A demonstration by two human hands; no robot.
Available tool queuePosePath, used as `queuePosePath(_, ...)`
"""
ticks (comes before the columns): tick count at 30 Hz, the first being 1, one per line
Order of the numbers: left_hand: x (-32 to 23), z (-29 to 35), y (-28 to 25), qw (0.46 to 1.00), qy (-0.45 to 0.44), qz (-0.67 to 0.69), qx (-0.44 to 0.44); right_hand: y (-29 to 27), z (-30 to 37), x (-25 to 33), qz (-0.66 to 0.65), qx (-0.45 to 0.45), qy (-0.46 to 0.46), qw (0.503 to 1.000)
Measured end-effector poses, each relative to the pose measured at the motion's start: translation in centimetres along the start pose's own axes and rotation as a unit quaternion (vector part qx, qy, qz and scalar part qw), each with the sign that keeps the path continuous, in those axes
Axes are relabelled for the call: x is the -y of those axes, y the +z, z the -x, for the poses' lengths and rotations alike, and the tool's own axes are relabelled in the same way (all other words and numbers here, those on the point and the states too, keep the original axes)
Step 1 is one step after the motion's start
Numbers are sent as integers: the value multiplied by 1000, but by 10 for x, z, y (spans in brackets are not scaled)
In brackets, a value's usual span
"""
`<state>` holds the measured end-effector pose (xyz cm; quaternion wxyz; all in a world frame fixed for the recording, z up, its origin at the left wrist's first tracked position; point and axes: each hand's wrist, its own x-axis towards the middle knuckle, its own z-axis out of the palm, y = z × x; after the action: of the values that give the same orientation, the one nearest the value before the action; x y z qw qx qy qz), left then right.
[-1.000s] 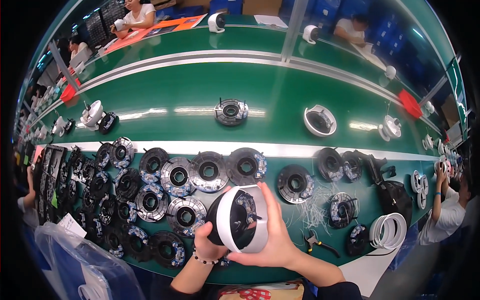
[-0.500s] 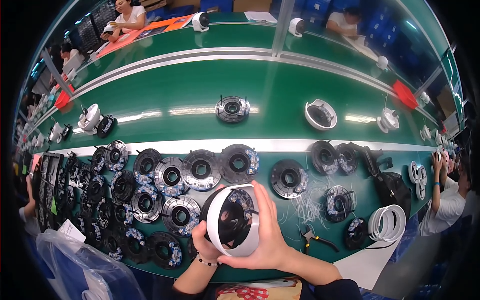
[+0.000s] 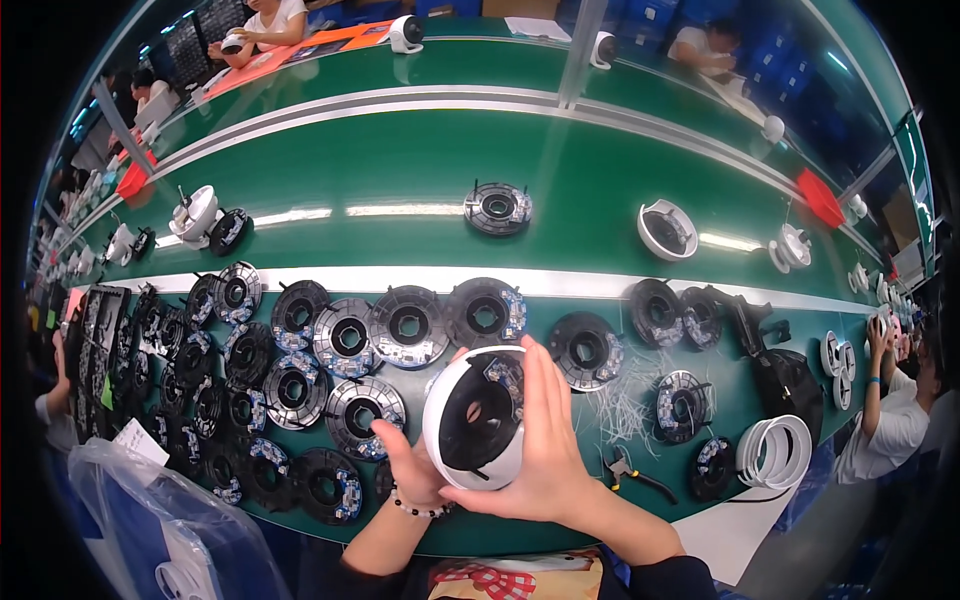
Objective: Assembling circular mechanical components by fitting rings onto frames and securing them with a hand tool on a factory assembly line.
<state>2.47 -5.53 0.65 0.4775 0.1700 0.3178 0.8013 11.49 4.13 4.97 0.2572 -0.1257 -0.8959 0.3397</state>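
Left hand [image 3: 415,470]: you cup the white dome housing [image 3: 473,420] from below and on its left, fingers curled closed against the rim.
Dome housing: held between both your hands above the near table edge, its black ring insert and round opening facing up at you. A second ago its opening faced more to the right; now it is turned more squarely toward you and sits slightly higher, so the inside is easier to check.
Right hand [image 3: 545,445]: laid flat along the dome's right side, fingers straight and pressed on the shell, closed around it with the left.
Left of your grip: rows of black ring boards [image 3: 348,338] lying flat on the green table [image 3: 400,170].
Right of your grip: cutters [image 3: 628,470] beside a heap of white wire scraps [image 3: 625,405]; further right, a stack of white rings [image 3: 775,452].
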Motion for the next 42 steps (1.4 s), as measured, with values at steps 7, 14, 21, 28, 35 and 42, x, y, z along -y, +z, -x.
queuePosePath(7, -1, 3, -11, 997, -65, -36, 19, -2, -2, 0, 20, 30, 30, 999)
queuePosePath(14, -4, 0, -12, 996, -56, -8, 63, -12, -6, -9, 11, 61, -5, 998)
queuePosePath(21, -2, -4, -14, 989, -72, 70, 103, -18, -6, -13, 8, 77, -26, 997)
queuePosePath(28, -36, -32, 15, 992, -119, 49, -3, -13, 13, -23, 19, -21, -36, 999)
queuePosePath(35, -84, -147, -37, 988, -130, -5, -87, -86, 119, -43, 172, -1, 82, 982)
queuePosePath(42, -60, -278, -134, 981, -103, -92, -139, -79, 200, -32, 278, 89, 283, 914)
